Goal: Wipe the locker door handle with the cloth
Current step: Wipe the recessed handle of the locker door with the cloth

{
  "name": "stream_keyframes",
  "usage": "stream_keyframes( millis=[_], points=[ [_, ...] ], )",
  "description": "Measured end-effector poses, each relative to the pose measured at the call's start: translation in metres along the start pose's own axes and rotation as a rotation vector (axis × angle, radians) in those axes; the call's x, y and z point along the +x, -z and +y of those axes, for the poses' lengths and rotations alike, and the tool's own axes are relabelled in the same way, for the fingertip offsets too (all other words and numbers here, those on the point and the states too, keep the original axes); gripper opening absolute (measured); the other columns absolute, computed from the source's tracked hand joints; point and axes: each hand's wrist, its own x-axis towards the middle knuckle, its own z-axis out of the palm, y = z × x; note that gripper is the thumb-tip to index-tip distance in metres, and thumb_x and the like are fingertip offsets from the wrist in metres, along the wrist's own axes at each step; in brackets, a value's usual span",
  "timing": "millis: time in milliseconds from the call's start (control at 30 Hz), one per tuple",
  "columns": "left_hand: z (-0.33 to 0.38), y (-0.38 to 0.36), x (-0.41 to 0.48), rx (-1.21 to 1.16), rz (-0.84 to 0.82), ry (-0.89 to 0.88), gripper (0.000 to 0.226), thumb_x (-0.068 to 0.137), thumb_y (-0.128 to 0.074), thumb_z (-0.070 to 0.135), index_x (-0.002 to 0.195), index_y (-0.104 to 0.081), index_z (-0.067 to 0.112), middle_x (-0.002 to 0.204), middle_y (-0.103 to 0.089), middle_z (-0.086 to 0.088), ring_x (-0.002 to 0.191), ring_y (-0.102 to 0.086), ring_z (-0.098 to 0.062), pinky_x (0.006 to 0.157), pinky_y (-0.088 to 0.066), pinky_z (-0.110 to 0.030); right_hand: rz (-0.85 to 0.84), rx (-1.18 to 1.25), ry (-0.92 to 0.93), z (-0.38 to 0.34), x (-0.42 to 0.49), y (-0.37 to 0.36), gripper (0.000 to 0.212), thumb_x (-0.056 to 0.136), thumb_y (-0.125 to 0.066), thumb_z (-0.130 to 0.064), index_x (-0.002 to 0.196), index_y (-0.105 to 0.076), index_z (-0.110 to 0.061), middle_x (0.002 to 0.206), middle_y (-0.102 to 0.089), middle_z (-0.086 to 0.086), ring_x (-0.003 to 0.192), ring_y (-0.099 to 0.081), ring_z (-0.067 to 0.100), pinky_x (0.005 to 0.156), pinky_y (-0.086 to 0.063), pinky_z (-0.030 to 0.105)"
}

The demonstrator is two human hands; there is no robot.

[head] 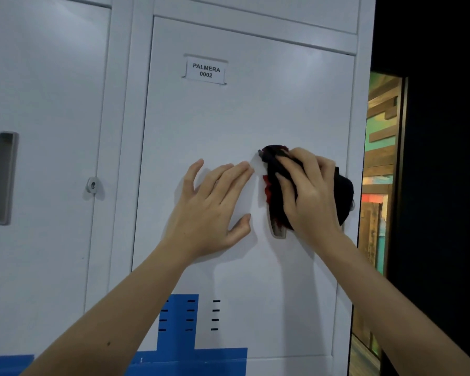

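Our right hand (307, 191) clutched the cloth (274, 169) on the handle (278, 230), left hand (209, 207) flat beside it; we feared missing the handle's uncovered lower end.

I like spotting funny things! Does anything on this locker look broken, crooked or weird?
Nothing looks broken or spilled. The right hand holds the black-and-red cloth against the grey recessed handle of the white metal locker door. Only the blue patch covering some vent slots looks unusual.
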Motion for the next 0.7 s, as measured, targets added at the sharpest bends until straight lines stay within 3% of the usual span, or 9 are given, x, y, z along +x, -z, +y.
stream_keyframes(
  millis=[67,233,533,700],
  points=[
    [0.0,0.0,0.0,0.0,0.006,0.0,0.065,0.083,-0.044,0.045,0.134,-0.051,0.006,0.135,-0.053,-0.006,0.122,-0.042,-0.019,0.11,-0.018,-0.049,0.013,-0.006,-0.018,-0.005,-0.005,-0.001,0.026,0.09,-0.056,-0.003,0.114,-0.065,-0.002,0.114,-0.061,0.011,0.092,-0.041,0.027,0.082,-0.039,0.032],
    [-0.002,0.0,0.001,-0.01,0.006,-0.002,0.064,0.085,-0.043,0.045,0.134,-0.05,0.006,0.137,-0.052,-0.006,0.123,-0.042,-0.019,0.111,-0.018,-0.049,-0.07,0.027,0.139,-0.012,-0.028,0.007,0.028,0.097,-0.044,-0.013,0.112,-0.066,-0.003,0.118,-0.059,0.008,0.094,-0.043,0.026,0.089,-0.035,0.028],
    [-0.001,0.001,-0.001,-0.007,-0.013,-0.002,0.065,0.084,-0.042,0.044,0.136,-0.048,0.006,0.137,-0.051,-0.007,0.123,-0.041,-0.02,0.111,-0.017,-0.049,-0.258,0.052,0.165,-0.015,-0.052,0.025,0.026,0.092,-0.048,-0.01,0.109,-0.067,-0.003,0.115,-0.062,0.01,0.091,-0.048,0.028,0.079,-0.044,0.036],
    [-0.002,0.0,0.0,0.006,-0.009,-0.003,0.066,0.083,-0.044,0.045,0.136,-0.048,0.006,0.138,-0.051,-0.007,0.123,-0.041,-0.02,0.111,-0.016,-0.049,-0.279,0.024,0.225,-0.008,-0.083,0.034,0.025,0.09,-0.051,-0.009,0.111,-0.066,-0.005,0.121,-0.054,0.006,0.098,-0.046,0.028,0.088,-0.041,0.034]
  ],
)
